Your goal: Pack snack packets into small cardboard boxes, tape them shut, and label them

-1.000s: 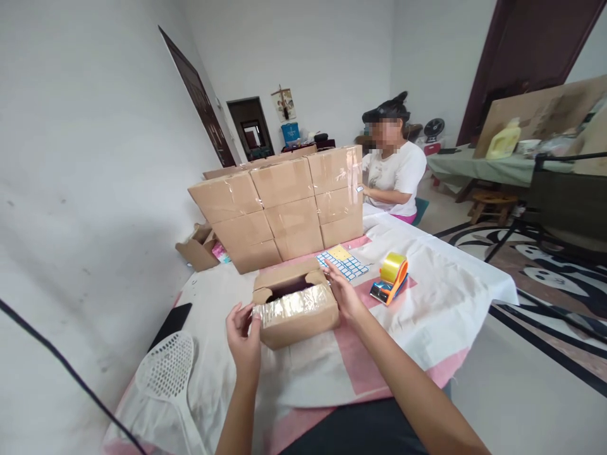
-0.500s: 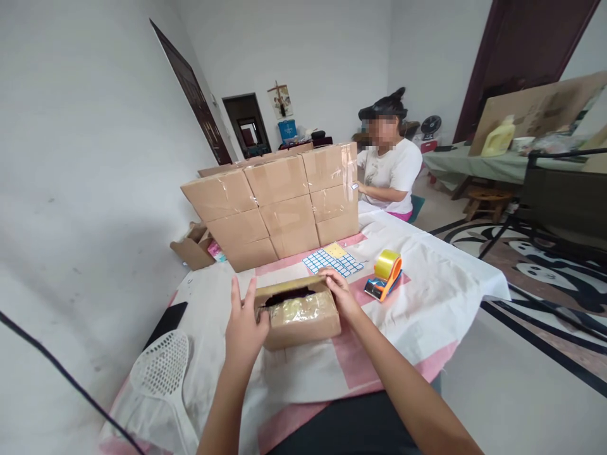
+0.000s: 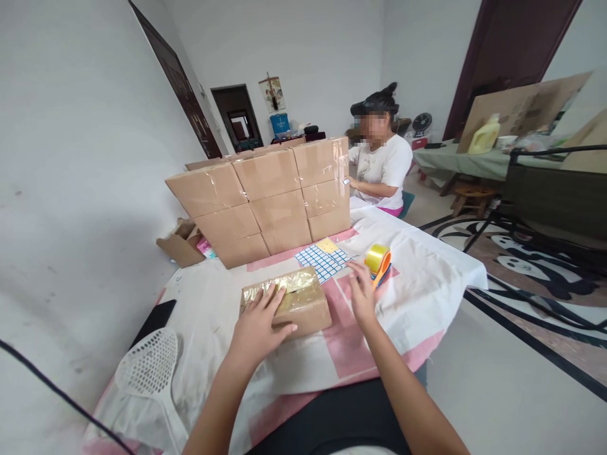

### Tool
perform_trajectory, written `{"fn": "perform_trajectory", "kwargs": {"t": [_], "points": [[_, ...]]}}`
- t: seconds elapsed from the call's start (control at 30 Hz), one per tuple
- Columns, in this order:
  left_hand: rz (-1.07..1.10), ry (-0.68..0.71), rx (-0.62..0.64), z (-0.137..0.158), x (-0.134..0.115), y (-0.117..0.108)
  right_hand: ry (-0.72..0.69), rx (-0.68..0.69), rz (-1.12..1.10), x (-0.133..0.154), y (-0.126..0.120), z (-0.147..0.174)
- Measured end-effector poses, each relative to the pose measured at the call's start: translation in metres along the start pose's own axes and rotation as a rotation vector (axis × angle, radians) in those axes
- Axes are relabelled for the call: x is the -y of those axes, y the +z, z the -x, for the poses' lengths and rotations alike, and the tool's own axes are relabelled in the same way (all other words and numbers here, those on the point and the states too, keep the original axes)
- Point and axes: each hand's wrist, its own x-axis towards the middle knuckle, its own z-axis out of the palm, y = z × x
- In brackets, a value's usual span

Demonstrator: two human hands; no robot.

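A small cardboard box (image 3: pixel 303 313) with shiny clear tape on top lies before me, its top flaps down. My left hand (image 3: pixel 258 319) rests on its top and left side, fingers spread. To the right of the box, my right hand (image 3: pixel 361 292) is apart from it, fingers loosely stretched beside the tape dispenser (image 3: pixel 378 260). That dispenser has an orange frame and a yellowish roll; its lower part is partly hidden by the hand. Whether the right fingers touch it I cannot tell.
Stacked cardboard boxes (image 3: pixel 277 199) form a wall behind. A sheet of blue-edged labels (image 3: pixel 320 260) lies before them. At left are a white slotted skimmer (image 3: pixel 150 363) and a flat black object (image 3: pixel 152 323). A person in a white shirt (image 3: pixel 396 164) sits beyond the table.
The box's open flap has been folded down, covering the dark contents. My left hand has moved onto the top; my right hand has let go and moved right towards the tape dispenser.
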Motion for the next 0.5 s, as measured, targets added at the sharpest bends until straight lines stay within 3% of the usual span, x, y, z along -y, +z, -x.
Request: {"fn": "perform_trajectory", "kwargs": {"t": [0.07,0.13,0.3,0.4,0.5], "points": [[-0.017,-0.004,-0.004,-0.003,-0.003,-0.001,0.035,-0.304,0.073,-0.009,-0.029,-0.009],[-0.035,-0.022,-0.028,-0.007,-0.006,0.000,0.114,-0.455,0.085,-0.022,-0.051,-0.023],[-0.128,-0.050,-0.165,-0.008,-0.014,0.007,0.285,-0.319,0.081,-0.049,-0.067,-0.059],[-0.133,-0.047,-0.234,-0.007,-0.014,0.009,0.286,-0.176,0.130,-0.054,-0.061,-0.066],[-0.085,-0.036,-0.226,-0.007,-0.012,0.009,0.239,-0.089,0.225,-0.057,-0.054,-0.065]]}}
